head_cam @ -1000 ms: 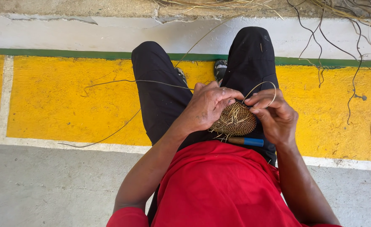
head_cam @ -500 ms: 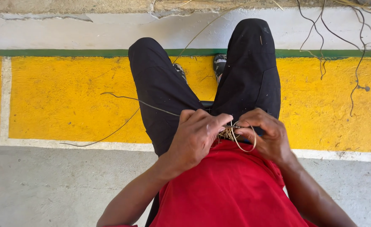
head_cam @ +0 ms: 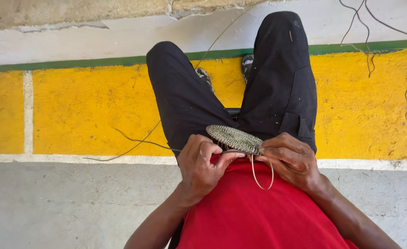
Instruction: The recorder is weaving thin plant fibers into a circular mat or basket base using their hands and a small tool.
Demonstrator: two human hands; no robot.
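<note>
— Where sat the woven disc [head_cam: 234,138]?
— Rested over the lap, between 2 hands: left hand [head_cam: 202,167] at its near-left edge, right hand [head_cam: 292,159] at its right edge.
— And the loose strand [head_cam: 262,176]?
— Hung looped below the disc, against the shirt [head_cam: 254,216].

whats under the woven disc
Under the woven disc, black trouser legs and a red shirt show. Both hands grip its edge; its underside is hidden.
</note>
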